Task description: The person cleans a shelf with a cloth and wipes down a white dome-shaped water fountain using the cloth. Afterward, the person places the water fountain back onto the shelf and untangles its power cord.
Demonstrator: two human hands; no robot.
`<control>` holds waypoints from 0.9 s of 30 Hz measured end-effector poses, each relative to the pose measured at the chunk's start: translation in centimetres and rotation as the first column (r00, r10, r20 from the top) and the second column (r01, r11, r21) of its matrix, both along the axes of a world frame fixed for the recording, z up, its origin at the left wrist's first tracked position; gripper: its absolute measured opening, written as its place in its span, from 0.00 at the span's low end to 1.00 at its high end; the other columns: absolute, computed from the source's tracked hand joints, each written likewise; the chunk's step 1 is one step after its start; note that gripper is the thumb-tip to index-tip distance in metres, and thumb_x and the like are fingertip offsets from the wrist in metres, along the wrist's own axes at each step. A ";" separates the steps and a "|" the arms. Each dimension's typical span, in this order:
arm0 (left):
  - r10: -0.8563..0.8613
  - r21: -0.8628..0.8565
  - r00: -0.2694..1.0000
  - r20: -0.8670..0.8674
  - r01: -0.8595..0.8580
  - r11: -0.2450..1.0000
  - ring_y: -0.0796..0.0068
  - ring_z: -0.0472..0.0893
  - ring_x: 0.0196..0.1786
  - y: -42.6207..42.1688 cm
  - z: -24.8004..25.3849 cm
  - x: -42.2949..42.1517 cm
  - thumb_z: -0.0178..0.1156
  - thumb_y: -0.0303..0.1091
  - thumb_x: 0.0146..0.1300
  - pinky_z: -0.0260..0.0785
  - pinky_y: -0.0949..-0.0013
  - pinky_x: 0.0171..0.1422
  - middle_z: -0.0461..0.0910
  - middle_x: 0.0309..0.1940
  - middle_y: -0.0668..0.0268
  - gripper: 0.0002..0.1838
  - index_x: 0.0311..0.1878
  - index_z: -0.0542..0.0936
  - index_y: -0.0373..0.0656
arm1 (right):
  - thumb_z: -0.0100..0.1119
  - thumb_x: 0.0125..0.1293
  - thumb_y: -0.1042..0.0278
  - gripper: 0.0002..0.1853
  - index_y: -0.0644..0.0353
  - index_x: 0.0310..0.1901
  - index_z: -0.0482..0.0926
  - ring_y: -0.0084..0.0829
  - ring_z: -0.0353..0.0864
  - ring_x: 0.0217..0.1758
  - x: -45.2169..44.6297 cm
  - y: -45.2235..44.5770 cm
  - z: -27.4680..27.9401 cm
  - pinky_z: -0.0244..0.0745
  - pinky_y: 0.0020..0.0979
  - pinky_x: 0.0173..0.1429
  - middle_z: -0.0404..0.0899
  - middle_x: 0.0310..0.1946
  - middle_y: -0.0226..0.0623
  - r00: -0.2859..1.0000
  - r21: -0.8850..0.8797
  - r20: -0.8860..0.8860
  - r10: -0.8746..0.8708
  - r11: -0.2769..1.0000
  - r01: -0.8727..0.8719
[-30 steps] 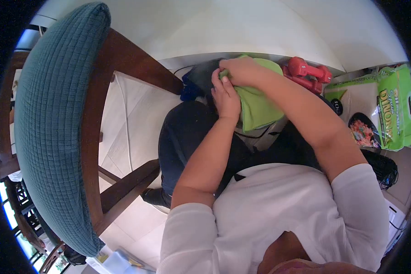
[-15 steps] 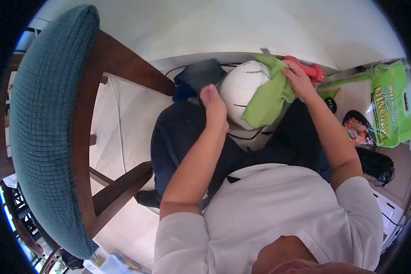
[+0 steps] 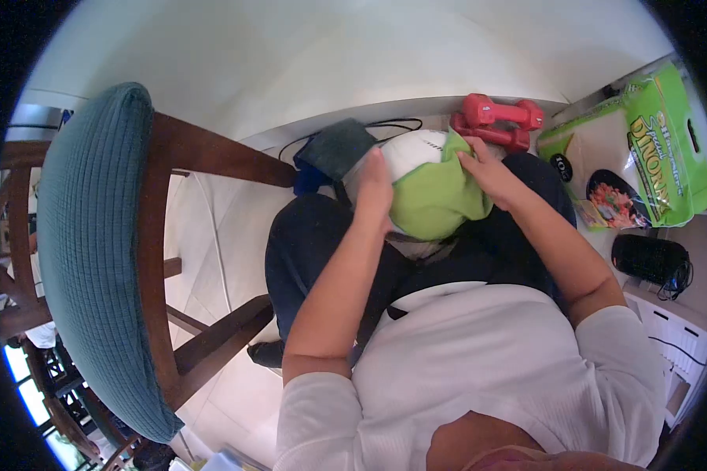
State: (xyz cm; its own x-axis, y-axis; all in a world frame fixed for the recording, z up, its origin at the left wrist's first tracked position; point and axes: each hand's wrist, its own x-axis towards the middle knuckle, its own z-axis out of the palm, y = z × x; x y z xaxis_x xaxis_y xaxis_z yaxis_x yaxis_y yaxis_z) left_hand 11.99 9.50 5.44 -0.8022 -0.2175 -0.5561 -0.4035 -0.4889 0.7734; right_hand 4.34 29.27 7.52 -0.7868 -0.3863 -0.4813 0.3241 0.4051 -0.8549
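Between my legs sits a white round ball [image 3: 412, 155] with short black marks. A green cloth [image 3: 436, 200] is draped over its right and near side. With my right hand [image 3: 493, 174] closed on the cloth's upper right edge, the fabric lies bunched along that side. My left hand [image 3: 375, 188] rests along the ball's left side, fingers stretched out and held together, no cloth in them. The ball's underside is hidden by the cloth and my legs.
Red dumbbells [image 3: 499, 119] lie against the white wall behind the ball. A dark blue-grey cloth item [image 3: 334, 153] is left of it. To the right are a green rice bag [image 3: 636, 157] and a black device [image 3: 650, 259]. A teal-covered chair [image 3: 94, 259] stands left.
The green cloth now covers more of the ball, spread leftward across its near side. My left hand has come in against the ball. The view has shifted, showing more of the dumbbells.
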 end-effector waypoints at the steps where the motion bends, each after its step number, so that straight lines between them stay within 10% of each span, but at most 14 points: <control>1: -0.044 -0.034 0.999 0.020 0.044 0.998 0.62 0.65 0.63 -0.6 0.2 -1.1 0.38 0.59 0.67 0.55 0.61 0.67 0.64 0.62 0.55 0.34 0.64 0.63 0.40 | 0.48 0.68 0.57 0.21 0.54 0.60 0.62 0.29 0.68 0.53 0.8 0.3 0.1 0.65 0.31 0.56 0.70 0.49 0.36 0.997 -0.041 0.035 -0.074 0.996 0.075; 8: -0.421 -0.527 0.897 0.137 0.425 0.736 0.59 0.71 0.59 -2.9 0.7 -9.2 0.33 0.61 0.67 0.58 0.62 0.63 0.72 0.56 0.55 0.35 0.57 0.74 0.41 | 0.54 0.65 0.60 0.24 0.57 0.57 0.58 0.34 0.69 0.49 6.0 -0.6 -0.6 0.69 0.36 0.47 0.69 0.47 0.43 0.872 -0.195 0.239 -0.427 0.859 0.474; 13: -0.586 -0.734 0.745 0.318 0.585 0.345 0.54 0.69 0.60 -3.5 0.5 -12.3 0.31 0.60 0.66 0.55 0.61 0.65 0.74 0.54 0.56 0.32 0.55 0.76 0.49 | 0.54 0.64 0.65 0.19 0.60 0.53 0.63 0.29 0.72 0.42 7.3 -0.7 0.1 0.69 0.31 0.46 0.71 0.44 0.37 0.944 -0.194 0.185 -0.273 0.932 0.307; 16: -0.494 -0.854 0.865 0.088 0.320 0.409 0.55 0.67 0.63 -2.9 2.4 -9.6 0.40 0.57 0.65 0.50 0.53 0.68 0.73 0.56 0.58 0.26 0.54 0.77 0.52 | 0.54 0.63 0.68 0.13 0.61 0.48 0.70 0.26 0.72 0.43 5.9 1.4 -0.2 0.67 0.28 0.49 0.73 0.41 0.36 0.962 -0.199 0.214 -0.169 0.957 0.212; 22: -0.733 -0.989 0.673 0.096 -0.021 -0.149 0.56 0.62 0.66 -1.0 6.8 -0.4 0.59 0.47 0.56 0.40 0.31 0.66 0.69 0.59 0.63 0.18 0.48 0.79 0.52 | 0.54 0.60 0.73 0.08 0.60 0.41 0.72 0.22 0.73 0.43 5.2 6.0 3.5 0.67 0.26 0.51 0.75 0.37 0.28 1.000 -0.466 0.004 0.002 0.885 0.000; 25: -0.837 -0.996 0.543 0.068 -0.012 -0.088 0.57 0.64 0.65 0.4 8.7 2.8 0.63 0.41 0.53 0.46 0.43 0.69 0.71 0.56 0.61 0.13 0.42 0.80 0.50 | 0.53 0.58 0.72 0.08 0.60 0.40 0.72 0.22 0.74 0.43 4.4 7.7 6.3 0.68 0.27 0.52 0.75 0.37 0.28 1.000 -0.637 -0.017 0.010 0.771 -0.019; 27: -0.906 -0.942 0.373 -0.198 0.184 0.282 0.57 0.69 0.59 2.7 9.5 4.5 0.63 0.37 0.53 0.51 0.46 0.67 0.74 0.50 0.62 0.09 0.36 0.78 0.46 | 0.54 0.57 0.63 0.19 0.60 0.50 0.70 0.26 0.75 0.48 3.5 9.4 6.4 0.68 0.28 0.55 0.76 0.41 0.32 0.997 -0.737 0.061 -0.050 0.671 0.079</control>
State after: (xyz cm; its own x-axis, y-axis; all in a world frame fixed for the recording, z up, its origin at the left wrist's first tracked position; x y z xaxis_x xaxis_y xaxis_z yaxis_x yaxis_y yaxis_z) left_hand 16.46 12.20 14.95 -0.8450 0.4907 0.2124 0.4624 0.4713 0.7510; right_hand 7.88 38.66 13.97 -0.8131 -0.5756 -0.0872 0.3587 -0.3773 -0.8538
